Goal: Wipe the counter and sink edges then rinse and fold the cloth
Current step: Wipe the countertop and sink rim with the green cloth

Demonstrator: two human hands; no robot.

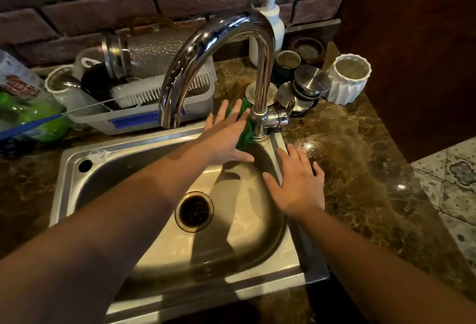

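Note:
A green cloth [246, 133] lies bunched on the back edge of the steel sink [85, 148], against the base of the chrome tap [260, 107]. My left hand [226, 138] presses flat on the cloth with fingers spread; most of the cloth is hidden under it. My right hand [298, 182] rests flat and open on the sink's right rim, partly on the brown marble counter [360, 148], holding nothing. No water runs from the spout.
A plastic tub [144, 117] with a white brush, a jar and cups stands behind the sink at left. A soap dispenser [270, 22], steel lids [309, 84] and a white ribbed cup [347, 78] crowd the back right. A green bottle [38, 117] sits far left.

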